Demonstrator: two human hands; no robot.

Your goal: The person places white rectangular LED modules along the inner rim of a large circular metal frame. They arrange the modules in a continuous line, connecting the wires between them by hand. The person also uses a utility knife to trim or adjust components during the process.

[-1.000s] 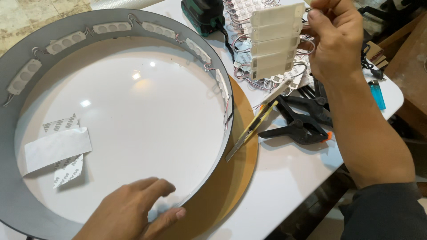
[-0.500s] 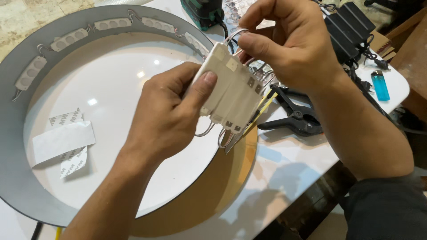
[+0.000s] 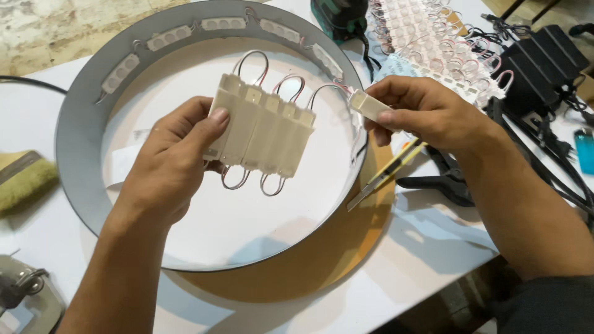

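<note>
My left hand (image 3: 176,164) holds a stack of white light modules (image 3: 263,133) joined by red and white wire loops, above the middle of a round grey sign frame (image 3: 77,148). My right hand (image 3: 427,114) pinches one separate white module (image 3: 369,105) at the end of the same wire chain, just right of the stack. Several white modules (image 3: 168,38) are stuck along the inside of the frame's far wall. The frame's white bottom panel (image 3: 247,222) shows below the hands.
A yellow utility knife (image 3: 387,176) and black spring clamps (image 3: 442,182) lie right of the frame. A heap of loose modules (image 3: 433,37), black power units (image 3: 538,59), a blue lighter (image 3: 585,148) and a green tool (image 3: 339,15) sit at the back right. A brush (image 3: 25,179) lies left.
The hands moved apart. My left hand now carries the stack alone, spread flat, and my right hand has pulled one module off to the right. The view shifted left.
</note>
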